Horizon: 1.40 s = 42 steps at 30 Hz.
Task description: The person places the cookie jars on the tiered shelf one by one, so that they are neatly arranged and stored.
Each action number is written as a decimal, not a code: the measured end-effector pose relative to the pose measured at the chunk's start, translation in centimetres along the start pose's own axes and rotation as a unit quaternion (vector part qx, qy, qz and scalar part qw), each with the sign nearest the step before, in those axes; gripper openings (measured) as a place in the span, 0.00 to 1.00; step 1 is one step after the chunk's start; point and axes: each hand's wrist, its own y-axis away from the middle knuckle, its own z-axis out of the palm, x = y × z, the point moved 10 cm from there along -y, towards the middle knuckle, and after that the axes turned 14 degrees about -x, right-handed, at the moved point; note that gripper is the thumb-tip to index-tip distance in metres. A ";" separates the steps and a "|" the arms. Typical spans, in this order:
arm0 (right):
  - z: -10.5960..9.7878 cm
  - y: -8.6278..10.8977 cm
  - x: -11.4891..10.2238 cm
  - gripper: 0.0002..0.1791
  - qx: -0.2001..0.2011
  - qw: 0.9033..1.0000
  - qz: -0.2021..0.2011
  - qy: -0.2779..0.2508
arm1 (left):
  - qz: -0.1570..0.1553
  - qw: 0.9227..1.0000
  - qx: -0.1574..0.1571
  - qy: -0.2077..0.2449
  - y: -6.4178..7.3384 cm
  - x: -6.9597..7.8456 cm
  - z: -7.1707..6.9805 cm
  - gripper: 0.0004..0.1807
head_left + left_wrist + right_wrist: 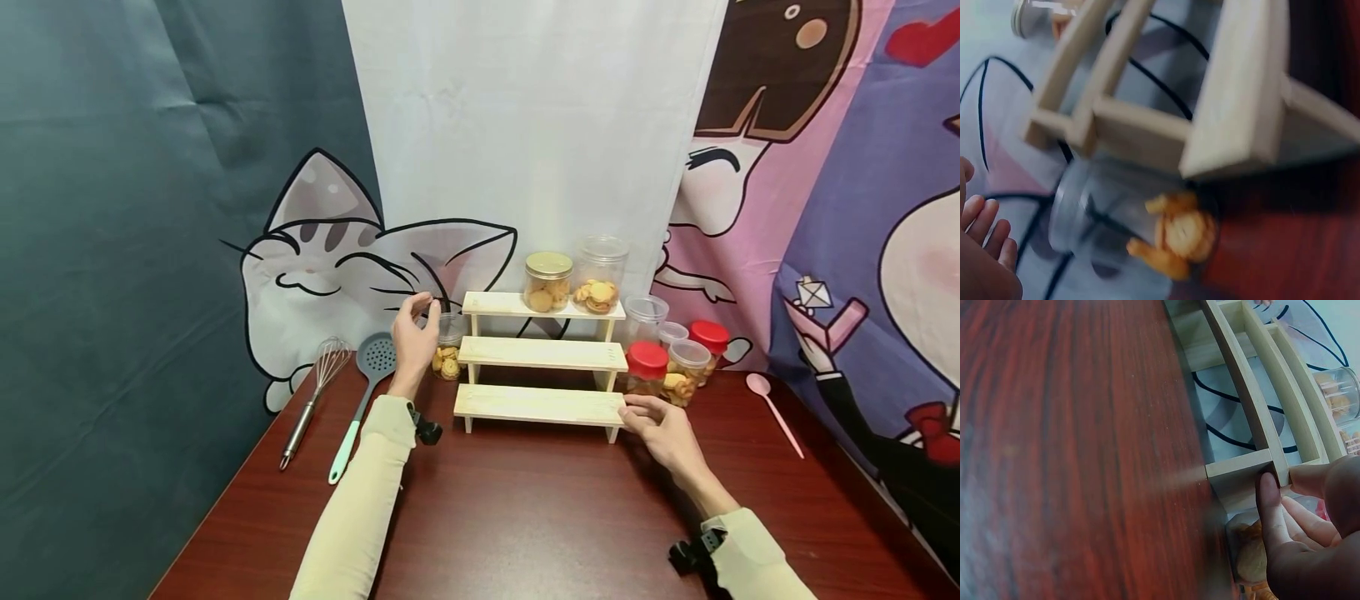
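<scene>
A three-step wooden display rack (540, 403) stands on the table. My right hand (663, 432) pinches the right end of its lowest step; in the right wrist view the fingers (1269, 503) lie at that board's corner. My left hand (415, 340) is raised at the rack's left side, its fingers apart and holding nothing. Just beyond it stands a clear jar of cookies (446, 363), partly hidden by the hand; in the left wrist view this jar (1119, 215) is apart from the fingertips. A gold-lidded cookie jar (547, 283) and a clear-lidded one (598, 279) sit on the top step.
Several jars, including a red-lidded jar (647, 365) and a clear cookie jar (684, 375), crowd the rack's right side. A whisk (318, 392) and a slotted turner (375, 358) lie at left, a pink spoon (772, 408) at right. A printed curtain (540, 125) hangs behind.
</scene>
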 end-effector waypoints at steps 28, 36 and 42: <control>0.0 0.0 0.2 0.28 0.001 1.000 0.006 -0.002 | -0.091 0.987 -0.132 0.006 1.8 -7.3 2.8 0.46; -0.1 0.0 0.2 0.28 0.002 1.000 0.001 -0.004 | -0.092 0.987 -0.134 -0.006 1.6 -7.0 2.8 0.46; 0.0 -0.1 0.2 0.27 0.000 1.000 0.002 -0.007 | -0.094 0.986 -0.133 -0.019 1.7 -7.1 2.7 0.46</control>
